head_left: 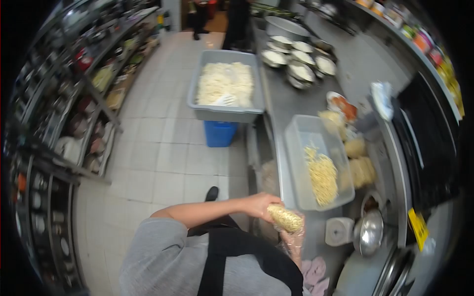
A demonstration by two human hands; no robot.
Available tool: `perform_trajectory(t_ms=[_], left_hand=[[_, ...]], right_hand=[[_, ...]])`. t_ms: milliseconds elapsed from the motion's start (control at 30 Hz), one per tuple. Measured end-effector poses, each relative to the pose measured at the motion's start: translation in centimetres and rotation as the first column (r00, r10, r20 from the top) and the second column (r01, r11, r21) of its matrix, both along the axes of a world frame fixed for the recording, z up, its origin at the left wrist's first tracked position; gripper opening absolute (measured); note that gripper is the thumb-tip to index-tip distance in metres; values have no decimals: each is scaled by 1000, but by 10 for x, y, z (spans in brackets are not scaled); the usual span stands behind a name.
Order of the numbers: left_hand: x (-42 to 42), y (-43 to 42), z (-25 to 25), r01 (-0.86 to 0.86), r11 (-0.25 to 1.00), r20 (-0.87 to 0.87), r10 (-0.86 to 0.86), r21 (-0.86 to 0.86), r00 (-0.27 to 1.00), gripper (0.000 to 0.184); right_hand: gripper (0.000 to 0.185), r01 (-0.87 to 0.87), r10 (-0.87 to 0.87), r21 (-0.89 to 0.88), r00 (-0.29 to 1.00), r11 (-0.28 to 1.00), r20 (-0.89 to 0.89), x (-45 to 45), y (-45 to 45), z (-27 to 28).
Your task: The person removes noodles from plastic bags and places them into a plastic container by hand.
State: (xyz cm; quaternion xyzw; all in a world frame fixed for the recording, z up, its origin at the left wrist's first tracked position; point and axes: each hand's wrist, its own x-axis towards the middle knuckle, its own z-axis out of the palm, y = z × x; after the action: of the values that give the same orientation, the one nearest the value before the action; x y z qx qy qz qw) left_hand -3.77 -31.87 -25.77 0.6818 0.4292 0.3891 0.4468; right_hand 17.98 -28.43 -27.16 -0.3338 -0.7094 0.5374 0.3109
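A clear plastic bag of yellow noodles (pixel 285 218) is held between my two hands at the counter's front edge. My left hand (pixel 263 204) is closed around its left end. My right hand (pixel 294 239), covered in clear plastic, grips the bag from the lower right; some of its fingers are hidden. Just beyond, on the counter, a translucent tub (pixel 295 163) has loose yellow noodles (pixel 323 180) heaped toward its near end. Bagged noodles (pixel 362 171) lie along the tub's right side. A small white scale (pixel 339 231) stands to the right of my hands.
A grey tub (pixel 194 96) of pale noodles sits above a blue bin (pixel 220 134), left of the counter. Several filled metal bowls (pixel 301 74) stand farther back. A shiny bowl (pixel 370 233) is beside the scale, and a pink cloth (pixel 314 272) lies nearby. Shelving (pixel 98 98) lines the left.
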Motion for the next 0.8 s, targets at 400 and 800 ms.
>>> perform_trajectory(t_ms=[400,800], left_hand=[[-171,12,41,-521,841,447,526,-145,723,57],[-216,100,23,-389,841,603,540,-375,587,46]], right_hand=[[53,-234,134,-230,915,944,-381,-238,80,58],[57,-97,103,40,970,994,-221,-271,135,77]])
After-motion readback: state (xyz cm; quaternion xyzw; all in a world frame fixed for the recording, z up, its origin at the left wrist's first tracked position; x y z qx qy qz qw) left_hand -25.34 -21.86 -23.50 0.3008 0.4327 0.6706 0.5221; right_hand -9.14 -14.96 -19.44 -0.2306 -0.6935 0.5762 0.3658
